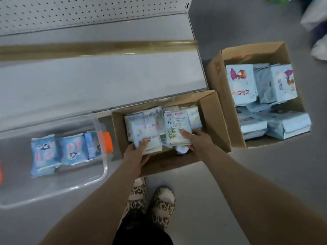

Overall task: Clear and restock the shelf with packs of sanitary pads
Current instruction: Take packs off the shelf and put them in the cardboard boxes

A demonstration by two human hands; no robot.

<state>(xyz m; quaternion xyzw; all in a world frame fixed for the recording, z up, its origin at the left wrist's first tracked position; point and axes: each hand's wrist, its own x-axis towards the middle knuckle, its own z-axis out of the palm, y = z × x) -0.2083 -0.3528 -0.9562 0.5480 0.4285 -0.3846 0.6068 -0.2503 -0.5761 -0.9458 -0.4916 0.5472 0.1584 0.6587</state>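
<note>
The left hand (135,157) grips a blue pack (146,134), the right hand (197,141) a leaf pack (175,129); slick wrappers could let either slip

The packs (177,128) in the near box (212,121) wear thin, glossy plastic film, slightly crinkled, as do the blue packs (44,152) at nine o'clock. The near box and the far box (216,75) at two o'clock are matt brown cardboard. The shelf (88,82) looks like smooth grey painted metal, its back panel (70,13) perforated, its front guard (104,167) clear glossy plastic.
</note>
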